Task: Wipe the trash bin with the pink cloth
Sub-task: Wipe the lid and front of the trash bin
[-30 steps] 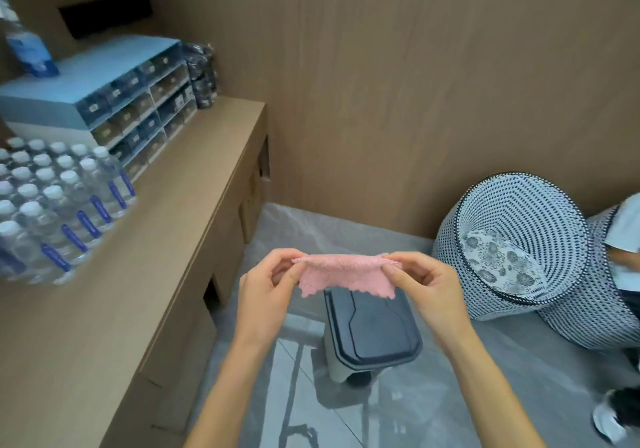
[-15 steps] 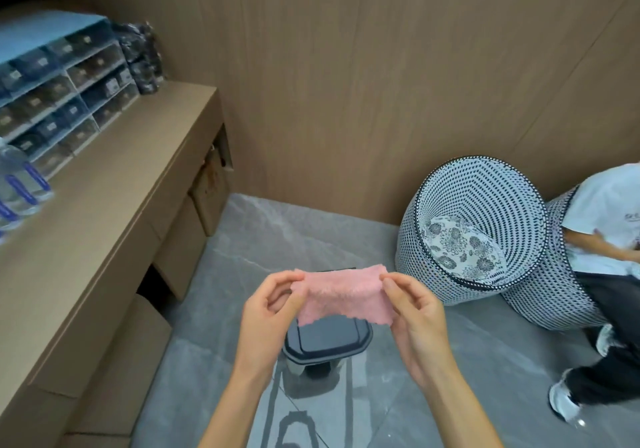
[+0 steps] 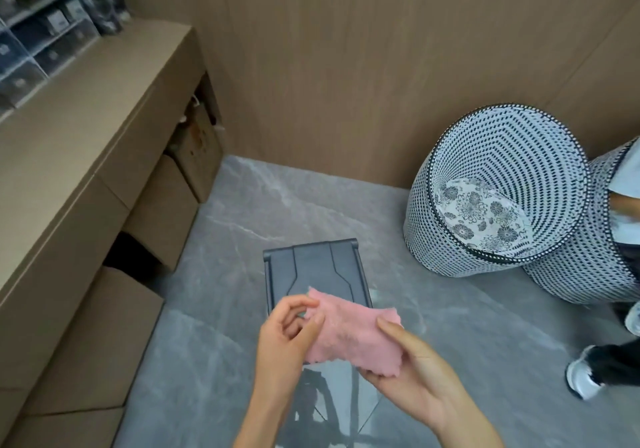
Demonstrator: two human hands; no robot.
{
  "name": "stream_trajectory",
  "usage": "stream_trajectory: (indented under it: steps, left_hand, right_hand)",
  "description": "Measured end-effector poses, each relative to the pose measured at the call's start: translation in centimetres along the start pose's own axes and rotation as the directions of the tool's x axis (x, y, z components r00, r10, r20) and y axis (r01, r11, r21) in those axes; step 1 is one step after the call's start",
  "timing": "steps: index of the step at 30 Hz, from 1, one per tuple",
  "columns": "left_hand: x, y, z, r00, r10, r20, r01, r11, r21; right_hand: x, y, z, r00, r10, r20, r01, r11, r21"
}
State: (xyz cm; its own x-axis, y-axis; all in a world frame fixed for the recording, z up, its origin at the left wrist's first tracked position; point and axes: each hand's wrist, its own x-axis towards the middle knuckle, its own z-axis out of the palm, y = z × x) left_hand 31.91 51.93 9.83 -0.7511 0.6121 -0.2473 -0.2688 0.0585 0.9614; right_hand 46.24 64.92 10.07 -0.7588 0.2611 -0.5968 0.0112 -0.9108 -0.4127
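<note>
A small trash bin with a dark grey lid (image 3: 313, 269) stands on the grey floor just below me. The pink cloth (image 3: 349, 335) hangs above the lid's near end and hides that part of it. My right hand (image 3: 412, 371) grips the cloth's right side, thumb on top. My left hand (image 3: 287, 330) pinches the cloth's left edge between its fingertips. Neither hand touches the bin.
A long brown counter (image 3: 79, 129) with cardboard boxes (image 3: 162, 219) under it runs along the left. Two dotted fabric baskets (image 3: 485, 184) stand at the right by the wooden wall. Another person's shoe (image 3: 581, 380) and leg are at the right edge.
The view has tilted down and moved closer to the bin. My hands have lowered the cloth and brought it together over the lid, no longer stretched flat between them.
</note>
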Motion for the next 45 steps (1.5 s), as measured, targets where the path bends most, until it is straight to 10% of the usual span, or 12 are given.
stream_trajectory:
  steps: [18,23,28,32,45]
  left_hand:
    - [13.6,-26.3,-6.8,0.991,0.063,0.121,-0.073,0.994,0.082]
    - [18.3,-35.3,-9.3,0.932,0.358,0.048,-0.309,0.720,0.622]
    - [22.8,-41.8,-11.7,0.950,0.312,-0.015,-0.211,0.675,0.707]
    - [25.1,-45.2,-12.9,0.961,0.275,-0.034,-0.199,0.771,0.605]
    - [24.5,-47.4,-12.5,0.977,0.210,-0.029,-0.194,0.942,0.275]
  right_hand:
    - [21.0,9.2,-19.7,0.932,-0.337,-0.133,0.286,0.910,-0.299]
    - [26.3,9.2,-25.5,0.867,-0.497,-0.037,0.464,0.832,-0.305]
    - [29.6,7.4,-28.7,0.709,-0.703,-0.050,0.604,0.642,-0.472]
    - [32.1,6.6,-30.1,0.539,-0.842,-0.034,0.420,0.303,-0.856]
    - [38.7,10.1,-26.3,0.736,-0.603,0.308,0.223,-0.213,-0.951]
